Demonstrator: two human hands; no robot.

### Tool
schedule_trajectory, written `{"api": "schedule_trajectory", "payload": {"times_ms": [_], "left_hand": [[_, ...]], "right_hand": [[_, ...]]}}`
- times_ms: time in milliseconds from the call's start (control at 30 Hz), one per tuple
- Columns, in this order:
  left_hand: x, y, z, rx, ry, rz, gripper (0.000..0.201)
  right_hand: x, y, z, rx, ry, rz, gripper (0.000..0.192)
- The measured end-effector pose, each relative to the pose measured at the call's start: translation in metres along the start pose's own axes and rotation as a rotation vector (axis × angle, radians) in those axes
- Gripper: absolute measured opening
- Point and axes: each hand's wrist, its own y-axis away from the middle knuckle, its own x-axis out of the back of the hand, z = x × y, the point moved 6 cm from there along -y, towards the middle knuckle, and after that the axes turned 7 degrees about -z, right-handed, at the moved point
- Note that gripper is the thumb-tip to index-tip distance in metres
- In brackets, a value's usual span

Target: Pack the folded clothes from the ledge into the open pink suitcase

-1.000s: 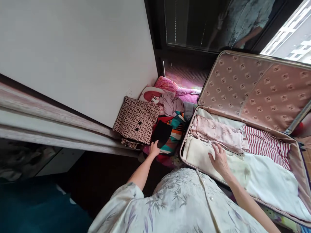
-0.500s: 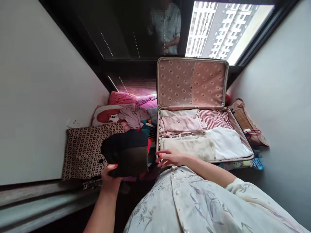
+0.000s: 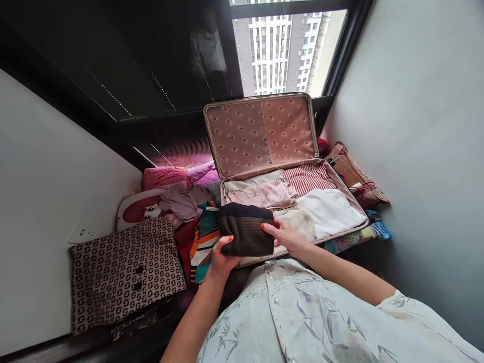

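Both hands, left hand [image 3: 220, 258] and right hand [image 3: 286, 236], had a closed grip on the folded dark brown ribbed garment [image 3: 246, 229], held over the near edge of the open pink-lined suitcase [image 3: 260, 133]; laying it flat among the folded clothes likely came next.

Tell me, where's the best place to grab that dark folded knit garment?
Probably by its two short ends, as now: the left hand grips the dark folded ribbed knit garment from its left end, the right hand from its right. It is a wide, soft bundle, so end grips likely keep the folds together.
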Motion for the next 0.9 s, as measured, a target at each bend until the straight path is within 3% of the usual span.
{"api": "schedule_trajectory", "payload": {"times_ms": [100,233,300,367,467,533,667,800,900], "left_hand": [[-0.042,-0.022,0.011,0.048,0.191,-0.014,0.038],[-0.084,-0.043,0.028,0.057,0.125,0.021,0.044],[-0.098,-0.052,0.036,0.056,0.084,0.037,0.047],[-0.111,-0.059,0.044,0.054,0.022,0.022,0.052],[-0.13,-0.065,0.056,0.016,0.011,-0.029,0.064],[-0.146,-0.067,0.062,-0.029,0.079,-0.109,0.078],[-0.18,-0.071,0.067,-0.112,0.08,-0.321,0.099],[-0.189,-0.079,0.074,-0.182,-0.042,-0.263,0.089],[-0.185,-0.088,0.096,-0.243,-0.218,-0.24,0.075]], "right_hand": [[0.035,0.001,0.004,-0.034,-0.033,0.053,0.052],[0.079,0.006,-0.004,-0.036,-0.073,0.147,0.064],[0.101,0.015,-0.022,0.095,0.109,0.261,0.081],[0.114,0.027,-0.047,0.313,0.449,0.333,0.096],[0.109,0.037,-0.068,0.556,0.922,0.215,0.104],[0.105,0.035,-0.07,0.621,1.018,0.066,0.087],[0.108,0.025,-0.08,0.668,0.859,-0.071,0.045],[0.12,0.02,-0.106,0.681,0.704,-0.083,0.037],[0.143,0.017,-0.135,0.695,0.588,-0.107,0.029]]}}
